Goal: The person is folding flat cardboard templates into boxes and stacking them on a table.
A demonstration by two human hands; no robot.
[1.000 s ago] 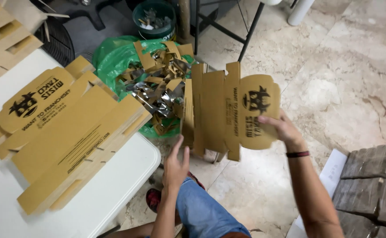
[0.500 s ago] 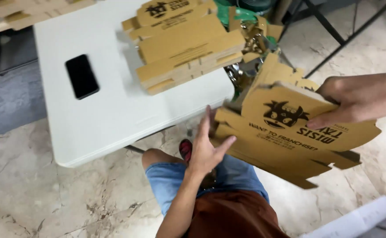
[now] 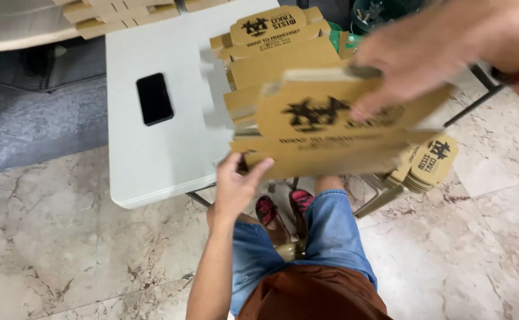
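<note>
A flat brown cardboard box blank (image 3: 330,127) with dark printing hovers over my knees, blurred by motion. My right hand (image 3: 416,56) grips its upper right part from above. My left hand (image 3: 236,184) holds its lower left corner, fingers curled under the edge. Behind the blank, several more flat box blanks (image 3: 274,44) lie stacked on the white table (image 3: 153,154). Another pile of box blanks (image 3: 428,166) sits low at my right, beside my leg.
A black phone (image 3: 154,99) lies on the white table. More cardboard (image 3: 117,12) is stacked at the table's far edge. A green bin (image 3: 378,12) stands beyond the table. Marble floor surrounds my seat; my feet in red-and-black shoes (image 3: 283,210) rest below.
The box blank has swung from my right side to in front of me, flatter and closer to the table. My view has turned towards the table and phone.
</note>
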